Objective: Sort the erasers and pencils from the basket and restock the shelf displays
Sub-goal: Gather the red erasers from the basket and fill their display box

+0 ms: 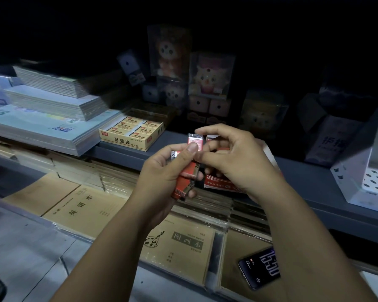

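Your left hand [162, 171] grips a loose stack of red erasers [187, 180] before the shelf [122, 149], and your right hand [236, 158] pinches the top eraser [195, 140]; lifting it could tip the rest onto the exercise books [183, 243] below. Half hidden behind your right hand stands the red display box [220, 184]; a yellow eraser box [129, 134] sits far left, a phone [260, 269] near right.

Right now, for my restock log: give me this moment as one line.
left hand: grips eraser stack | right hand: pinches top eraser | red display box: partly hidden behind right hand
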The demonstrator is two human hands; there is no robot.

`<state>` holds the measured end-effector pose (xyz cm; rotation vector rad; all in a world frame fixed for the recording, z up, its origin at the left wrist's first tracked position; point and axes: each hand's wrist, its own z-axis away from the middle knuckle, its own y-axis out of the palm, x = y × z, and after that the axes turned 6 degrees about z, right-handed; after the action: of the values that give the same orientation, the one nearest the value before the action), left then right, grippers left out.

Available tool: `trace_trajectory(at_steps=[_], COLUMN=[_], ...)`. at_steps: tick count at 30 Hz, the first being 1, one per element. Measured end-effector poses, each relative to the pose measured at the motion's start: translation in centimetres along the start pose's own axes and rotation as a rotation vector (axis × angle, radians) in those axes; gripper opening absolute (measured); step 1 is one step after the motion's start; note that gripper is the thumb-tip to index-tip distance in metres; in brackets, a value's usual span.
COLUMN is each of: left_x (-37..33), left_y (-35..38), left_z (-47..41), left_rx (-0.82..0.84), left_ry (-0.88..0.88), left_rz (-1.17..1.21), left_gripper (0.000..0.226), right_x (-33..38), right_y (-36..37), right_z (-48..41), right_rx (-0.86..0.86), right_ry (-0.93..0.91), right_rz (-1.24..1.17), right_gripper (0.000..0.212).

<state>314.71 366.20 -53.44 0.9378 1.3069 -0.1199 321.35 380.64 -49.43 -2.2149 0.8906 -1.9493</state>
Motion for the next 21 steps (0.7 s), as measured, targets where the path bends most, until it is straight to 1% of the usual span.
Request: trace_trajectory(at_steps=[4,6,9,11,13,18,20,21], left_x=[0.1,0.1,0.1,0.2,0.4,0.5,0.4,0.4], left_y=[0.1,0.2,0.1,0.0,0.0,0.1,0.2,0.3], left_z=[0.0,-0.1,-0.3,-0.3,-0.4,-0.7,-0.7,-0.6], left_rx=[0.018,0.01,-0.024,-0.049,-0.081,-0.121,-0.137,-0.143], left_ry=[-0.012,-0.02,-0.04,-0.046,-0.045,-0.069,-0.064,-0.063], left_rz=[0.012,0.039,0.057,0.054,0.042,0.08,0.085,0.094], left_gripper=[0.049,0.049,0.052,0.053,0.052,0.031,0.026,0.026], right_x=[-0.2,-0.4,-0.8,-1.2,-1.7,-2.6,-2.9,-3.1], right_y=[0.1,-0.1,-0.7,-1.3,-1.9,-2.3,-2.1,-2.0], right_z=[0.0,-0.1,-0.4,-0.5,-0.5,-0.6,-0.8,-0.9], right_rx=[-0.041,-0.124,-0.264,-0.329,-0.352,-0.365,-0.386,-0.395], right_ry=[-0.025,-0.029,0.02,0.044,0.056,0.128,0.155,0.168], right_rz=[-0.019,-0.032,-0.104,-0.017,0.099,0.217,0.267,0.301], right_gripper=[0.033,0.033,0.032,0.031,0.03,0.032,0.032,0.029])
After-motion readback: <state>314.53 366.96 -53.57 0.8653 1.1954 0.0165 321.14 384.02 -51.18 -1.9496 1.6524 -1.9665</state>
